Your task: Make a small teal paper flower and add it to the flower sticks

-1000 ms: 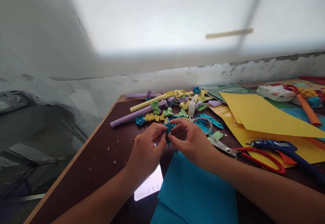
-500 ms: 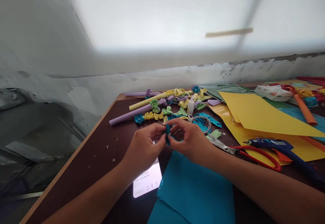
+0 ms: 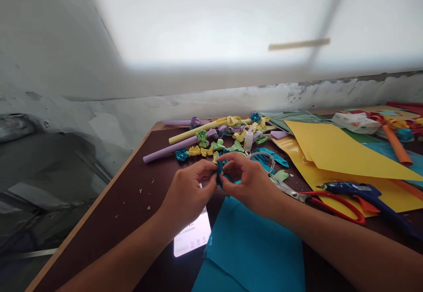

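Both my hands meet over the dark brown table. My left hand and my right hand pinch a small folded piece of blue paper between fingertips, held just above the table. Below my hands lies a large blue paper sheet. A lit phone lies flat under my left wrist. Behind my hands sits a scatter of small crumpled paper flowers in green, yellow, blue and purple.
Rolled purple and yellow paper tubes lie at the back. Red-handled scissors and a blue glue gun rest right of my hands on yellow sheets. An orange roll lies far right. The table's left edge drops off.
My fingers have shifted slightly on the small blue paper piece, working it between the tips. The view has moved a little; nothing else on the table has changed.
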Motion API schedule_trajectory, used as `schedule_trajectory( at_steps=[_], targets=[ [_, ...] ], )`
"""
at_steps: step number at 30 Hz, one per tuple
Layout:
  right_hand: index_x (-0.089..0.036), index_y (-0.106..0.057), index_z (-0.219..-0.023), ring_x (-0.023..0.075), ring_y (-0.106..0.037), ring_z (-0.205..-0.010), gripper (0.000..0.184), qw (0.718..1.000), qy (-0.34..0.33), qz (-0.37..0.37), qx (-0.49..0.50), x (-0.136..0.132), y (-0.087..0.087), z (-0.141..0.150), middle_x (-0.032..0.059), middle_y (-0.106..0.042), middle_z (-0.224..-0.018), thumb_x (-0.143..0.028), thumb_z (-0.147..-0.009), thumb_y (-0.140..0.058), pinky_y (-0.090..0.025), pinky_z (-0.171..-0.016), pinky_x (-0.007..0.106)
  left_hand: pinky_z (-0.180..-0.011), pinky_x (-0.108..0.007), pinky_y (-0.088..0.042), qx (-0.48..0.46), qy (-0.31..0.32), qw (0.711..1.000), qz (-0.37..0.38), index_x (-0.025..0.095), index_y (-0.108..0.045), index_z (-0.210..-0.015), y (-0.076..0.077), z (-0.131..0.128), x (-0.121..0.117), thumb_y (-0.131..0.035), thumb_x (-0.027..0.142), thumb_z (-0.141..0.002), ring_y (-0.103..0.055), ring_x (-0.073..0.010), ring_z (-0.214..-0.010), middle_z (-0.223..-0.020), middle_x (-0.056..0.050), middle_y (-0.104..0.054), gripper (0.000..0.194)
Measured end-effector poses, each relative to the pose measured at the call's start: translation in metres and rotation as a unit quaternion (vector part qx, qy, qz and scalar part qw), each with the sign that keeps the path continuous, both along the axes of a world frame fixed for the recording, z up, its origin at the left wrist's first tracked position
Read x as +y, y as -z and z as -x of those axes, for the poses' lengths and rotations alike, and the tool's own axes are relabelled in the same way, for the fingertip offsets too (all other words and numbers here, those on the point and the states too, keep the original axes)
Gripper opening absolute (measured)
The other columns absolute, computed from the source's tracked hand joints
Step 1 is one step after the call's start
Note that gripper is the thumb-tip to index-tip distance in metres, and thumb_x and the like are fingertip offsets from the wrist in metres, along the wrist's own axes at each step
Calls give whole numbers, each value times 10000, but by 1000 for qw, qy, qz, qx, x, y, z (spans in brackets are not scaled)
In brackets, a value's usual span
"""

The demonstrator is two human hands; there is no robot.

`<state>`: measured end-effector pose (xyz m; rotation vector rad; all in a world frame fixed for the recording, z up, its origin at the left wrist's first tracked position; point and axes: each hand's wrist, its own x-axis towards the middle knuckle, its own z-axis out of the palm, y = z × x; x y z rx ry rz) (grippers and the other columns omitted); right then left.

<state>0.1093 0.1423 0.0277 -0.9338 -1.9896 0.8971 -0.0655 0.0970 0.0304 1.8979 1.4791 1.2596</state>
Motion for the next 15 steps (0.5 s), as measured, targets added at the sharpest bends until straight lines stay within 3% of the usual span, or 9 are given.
schedule_trajectory(
  at_steps=[4, 9, 15],
  targets=[
    [-290, -652, -1155, 119, -657, -620, 311, 999, 7, 29, 13, -1, -2, -1, -22, -720, -886, -249, -848, -677, -511, -538, 235, -756, -249, -623, 32, -20, 999, -27, 222, -744, -970, 0, 0, -1, -635, 153, -869, -788, -179, -853, -918, 8, -807, 164],
    [-235, -629, -1122, 112, -633, -549, 329, 990, 11, 123, 69, -3, -8, 2, -3, -706, -897, -246, -805, -718, -518, -484, 240, -705, -311, -591, 116, -56, 987, -96, 217, -765, -954, 7, -1, -5, -615, 190, -890, -780, -233, -757, -855, -43, -810, 166],
    [-223, -599, -1084, 104, -614, -534, 323, 972, -2, 187, 139, -3, -8, 6, -13, -665, -864, -235, -795, -742, -528, -477, 244, -711, -326, -563, 171, -45, 974, -139, 213, -747, -839, 8, -2, -9, -573, 225, -939, -765, -244, -743, -813, -73, -797, 201]
  ],
)
